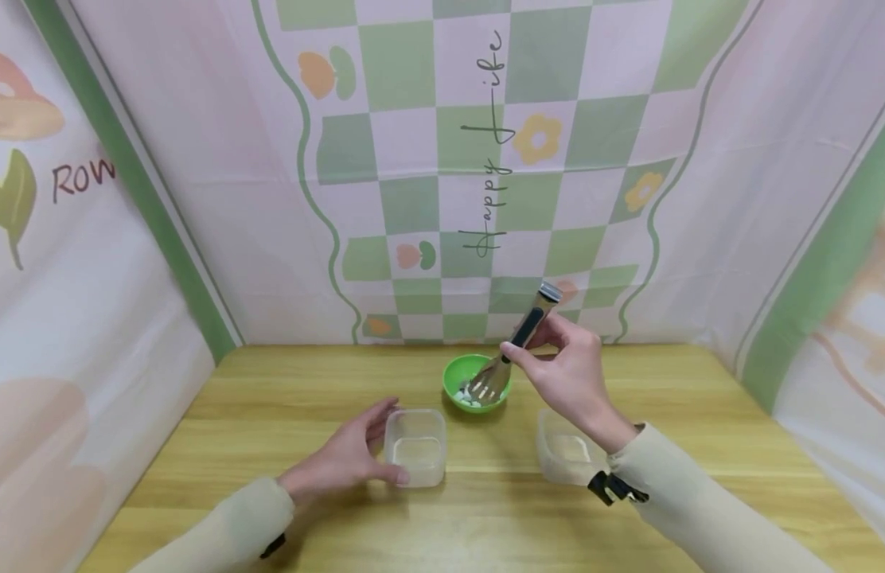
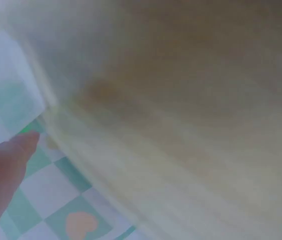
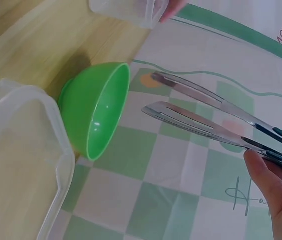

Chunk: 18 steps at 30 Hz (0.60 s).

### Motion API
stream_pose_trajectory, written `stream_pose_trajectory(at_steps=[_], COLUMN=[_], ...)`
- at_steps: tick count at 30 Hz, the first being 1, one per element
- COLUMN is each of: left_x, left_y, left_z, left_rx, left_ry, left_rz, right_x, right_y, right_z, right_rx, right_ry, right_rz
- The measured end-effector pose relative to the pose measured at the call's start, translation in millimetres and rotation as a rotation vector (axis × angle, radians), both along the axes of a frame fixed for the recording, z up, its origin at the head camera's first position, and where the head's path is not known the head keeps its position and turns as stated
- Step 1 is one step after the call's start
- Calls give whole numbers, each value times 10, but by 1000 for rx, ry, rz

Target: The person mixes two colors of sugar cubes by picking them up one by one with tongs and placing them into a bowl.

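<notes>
In the head view my left hand (image 1: 345,452) holds the left side of a clear square plastic container (image 1: 418,450), thumb at the front corner and fingers behind. My right hand (image 1: 567,370) grips metal serving tongs (image 1: 530,325) by their dark handle pads. Their slotted ends are over a small green bowl (image 1: 453,368) with white bits (image 1: 462,395) inside. The right wrist view shows the tongs (image 3: 196,112) with their arms spread, apart from the bowl (image 3: 75,105). Most of the left wrist view is blurred; a finger (image 2: 10,157) shows at its left edge.
A second clear plastic container (image 1: 563,455) stands on the wooden table (image 1: 478,525), partly behind my right wrist. A checkered cloth backdrop (image 1: 471,191) hangs along the table's back edge, with fabric walls at both sides.
</notes>
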State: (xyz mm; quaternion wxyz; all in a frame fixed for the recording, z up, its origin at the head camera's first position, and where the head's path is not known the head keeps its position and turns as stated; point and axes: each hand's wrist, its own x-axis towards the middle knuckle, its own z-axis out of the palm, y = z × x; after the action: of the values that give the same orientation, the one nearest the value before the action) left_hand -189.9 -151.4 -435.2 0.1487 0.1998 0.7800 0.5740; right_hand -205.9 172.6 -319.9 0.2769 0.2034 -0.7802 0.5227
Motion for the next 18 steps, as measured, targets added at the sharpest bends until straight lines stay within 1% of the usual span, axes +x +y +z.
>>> stream_pose_trajectory(at_steps=[3,5,9,13,18], left_x=[10,29,71,124,202], left_y=[-31,-43,-44,-56,-97], left_z=[106,199,398,541,631], left_rx=[-57,-86,-93,-81,-52], left_ry=[86,138,238,302,349], left_rz=[29,55,99,120,134], right_x=[54,89,152,214,291], right_y=[39,69,124,169,229], right_z=[1,-2,3,18,45], right_rx=[11,21,23,5,2], right_ry=[17,26,20,-20,-64], right_rz=[-10,-19,-28,-23,-3])
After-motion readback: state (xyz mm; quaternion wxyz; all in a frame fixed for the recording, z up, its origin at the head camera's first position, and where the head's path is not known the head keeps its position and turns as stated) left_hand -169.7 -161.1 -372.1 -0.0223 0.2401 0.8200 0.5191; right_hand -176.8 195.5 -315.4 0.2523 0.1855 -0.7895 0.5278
